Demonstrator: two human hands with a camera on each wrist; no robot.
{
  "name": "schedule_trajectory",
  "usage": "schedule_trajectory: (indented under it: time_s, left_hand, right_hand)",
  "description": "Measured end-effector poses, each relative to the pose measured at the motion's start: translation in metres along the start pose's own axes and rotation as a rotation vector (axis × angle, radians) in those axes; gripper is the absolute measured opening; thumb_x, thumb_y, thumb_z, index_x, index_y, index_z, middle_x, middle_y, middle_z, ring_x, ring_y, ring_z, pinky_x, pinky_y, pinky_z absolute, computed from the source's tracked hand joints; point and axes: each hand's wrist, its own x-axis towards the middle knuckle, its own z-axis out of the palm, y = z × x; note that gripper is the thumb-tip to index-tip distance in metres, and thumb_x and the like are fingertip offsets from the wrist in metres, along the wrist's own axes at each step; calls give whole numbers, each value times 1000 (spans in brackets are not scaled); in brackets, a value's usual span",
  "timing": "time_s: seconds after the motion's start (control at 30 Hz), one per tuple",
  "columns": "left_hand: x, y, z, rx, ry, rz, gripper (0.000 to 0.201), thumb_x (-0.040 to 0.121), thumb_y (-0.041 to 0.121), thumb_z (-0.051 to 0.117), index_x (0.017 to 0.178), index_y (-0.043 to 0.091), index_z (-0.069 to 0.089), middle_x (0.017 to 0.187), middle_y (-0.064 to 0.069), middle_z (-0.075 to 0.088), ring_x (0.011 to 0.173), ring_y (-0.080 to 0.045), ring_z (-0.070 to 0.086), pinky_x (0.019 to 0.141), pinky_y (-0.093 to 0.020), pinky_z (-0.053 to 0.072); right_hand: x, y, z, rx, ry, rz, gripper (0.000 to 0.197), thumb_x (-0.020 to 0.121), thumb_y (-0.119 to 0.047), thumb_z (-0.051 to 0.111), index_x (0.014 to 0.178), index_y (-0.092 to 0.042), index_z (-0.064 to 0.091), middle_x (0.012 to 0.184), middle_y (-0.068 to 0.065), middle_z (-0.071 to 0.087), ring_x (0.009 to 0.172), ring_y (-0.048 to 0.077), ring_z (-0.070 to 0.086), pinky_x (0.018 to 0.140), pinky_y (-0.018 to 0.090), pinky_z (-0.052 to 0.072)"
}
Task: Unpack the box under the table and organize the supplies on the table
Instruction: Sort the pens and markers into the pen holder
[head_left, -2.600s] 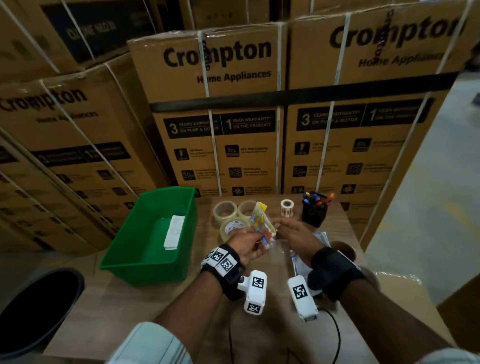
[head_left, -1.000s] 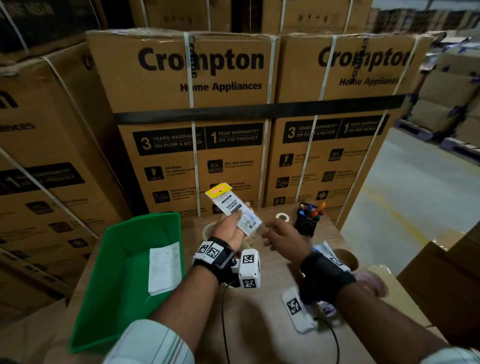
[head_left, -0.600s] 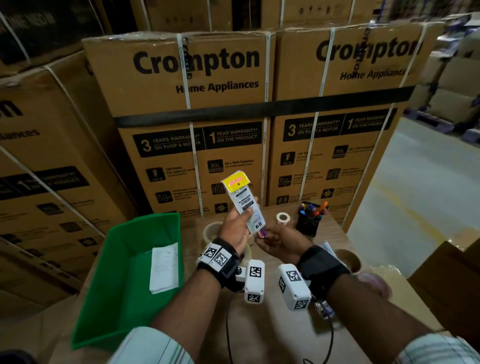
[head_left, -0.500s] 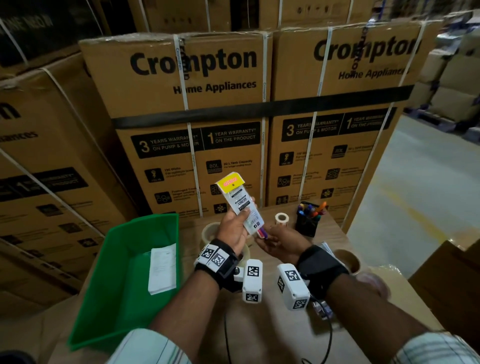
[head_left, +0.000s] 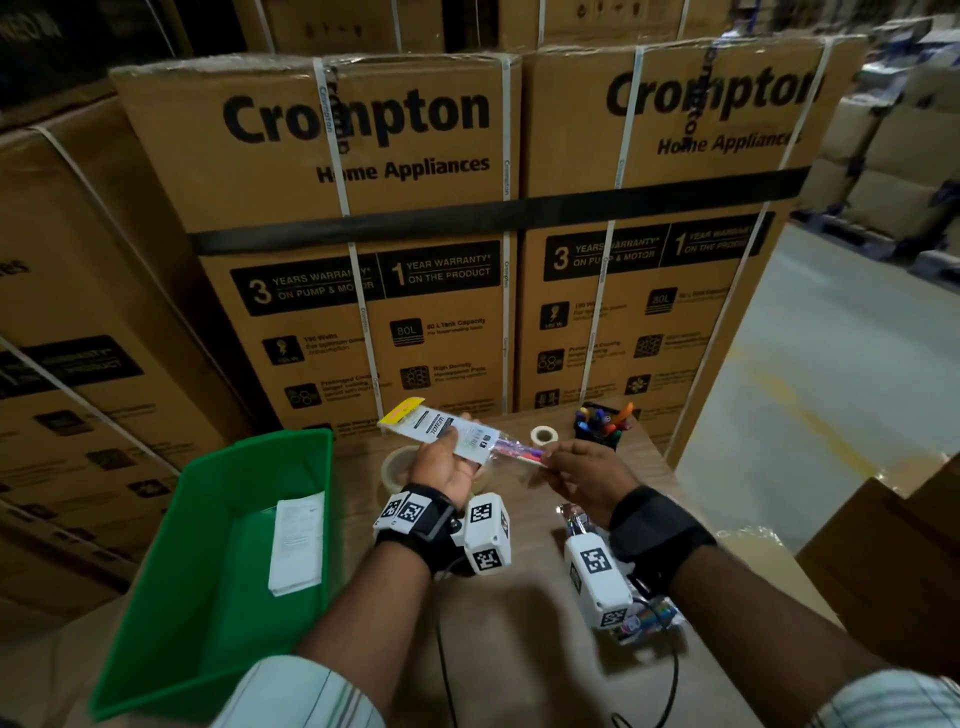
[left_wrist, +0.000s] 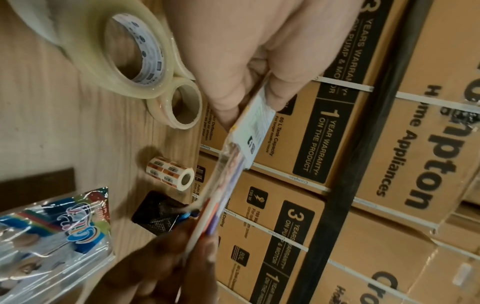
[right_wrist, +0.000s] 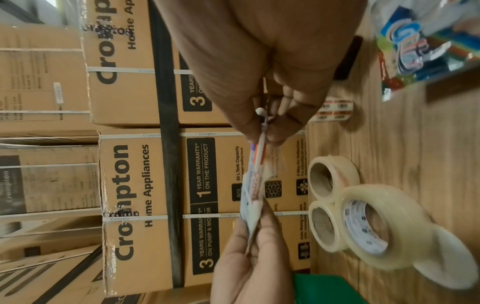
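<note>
A flat pen packet (head_left: 441, 431) with a yellow header and white printed card is held above the back of the wooden table (head_left: 519, 649), lying tilted with its header to the left. My left hand (head_left: 447, 462) grips the card part between thumb and fingers (left_wrist: 233, 96). The clear end (head_left: 519, 451), with coloured pens inside, points right, and my right hand (head_left: 576, 473) pinches it at the tip. The right wrist view shows the packet (right_wrist: 252, 201) edge-on, stretched between my right fingers (right_wrist: 270, 131) and my left hand (right_wrist: 249, 257).
A green bin (head_left: 208, 519) holding a white paper (head_left: 298, 540) stands at left. Tape rolls (left_wrist: 135, 53), a label roll (head_left: 543, 434) and a black pen holder (head_left: 600, 423) line the back. A plastic-wrapped pack (head_left: 644, 621) lies under my right wrist. Stacked cartons (head_left: 363, 208) wall the far side.
The packet was upright in my left hand and has tipped over to the left. My right hand has taken its clear lower end and moved right, so the packet now stretches between both hands.
</note>
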Motion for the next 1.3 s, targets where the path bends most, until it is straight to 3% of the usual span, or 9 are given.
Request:
schedule_trajectory:
  time_s: [0.23, 0.47, 0.57, 0.63, 0.73, 0.83, 0.9, 1.17, 1.3]
  left_hand:
    - [14, -10, 10, -36, 70, -50, 38, 98, 4, 44, 135, -1, 41, 131, -20, 56, 125, -34, 52, 100, -50, 43]
    - [27, -28, 34, -28, 16, -63, 38, 98, 4, 43, 135, 0, 40, 122, -21, 61, 105, -34, 61, 78, -51, 52]
    - [36, -41, 44, -3, -21, -74, 31, 98, 4, 43, 128, -1, 45, 92, -17, 68, 89, -30, 61, 92, -53, 49]
    - [37, -48, 51, 24, -32, -94, 30, 98, 5, 43, 127, -3, 47, 100, -18, 65, 92, -29, 60, 98, -47, 47]
    - [42, -59, 60, 32, -37, -136, 38, 98, 8, 44, 134, -4, 43, 121, -22, 60, 101, -32, 61, 71, -42, 60]
    - [49, -72, 67, 37, -74, -175, 21, 99, 11, 42, 108, -1, 57, 88, -14, 74, 75, -26, 72, 61, -37, 58]
    - [53, -80, 71, 63, -78, -188, 21, 100, 13, 40, 93, 4, 58, 68, -9, 73, 61, -23, 71, 62, -37, 56]
    - [71, -88, 74, -1, -32, -179, 19, 100, 11, 39, 93, 4, 55, 71, -12, 73, 64, -25, 71, 79, -43, 45]
    - [78, -90, 69, -34, 0, -177, 18, 100, 10, 40, 105, 1, 55, 74, -12, 75, 88, -29, 65, 87, -45, 46]
  right_hand:
    - [9, -33, -51, 36, 96, -31, 11, 93, -2, 52, 87, 0, 61, 81, 16, 58, 58, 13, 50, 42, 17, 47]
    - [40, -43, -103, 237, 248, -84, 9, 91, -1, 54, 85, -1, 61, 73, 12, 56, 48, 9, 56, 46, 14, 49]
    - [52, -51, -114, 265, 298, -125, 11, 91, -1, 54, 82, -3, 60, 75, 11, 57, 53, 11, 56, 48, 13, 51]
    - [61, -55, -120, 225, 330, -167, 10, 90, 0, 55, 81, -4, 59, 75, 12, 56, 56, 13, 54, 49, 14, 51]
    - [75, -60, -129, -42, 411, -310, 14, 89, 1, 57, 77, -6, 61, 68, 11, 55, 52, 13, 53, 50, 20, 50]
    - [89, -62, -137, -567, 488, -495, 9, 85, -7, 62, 85, -12, 69, 72, 5, 64, 64, 17, 58, 63, 29, 52]
    - [99, -61, -138, -816, 492, -557, 9, 84, -13, 63, 89, -16, 71, 78, 0, 64, 70, 15, 57, 66, 26, 46]
    - [140, -72, -125, -1374, 321, -676, 12, 87, -10, 54, 96, -10, 63, 99, 11, 58, 86, 28, 56, 67, 26, 38]
    - [153, -68, -122, -1577, 182, -581, 21, 87, -8, 57, 108, -9, 60, 110, 14, 56, 91, 31, 57, 71, 29, 43]
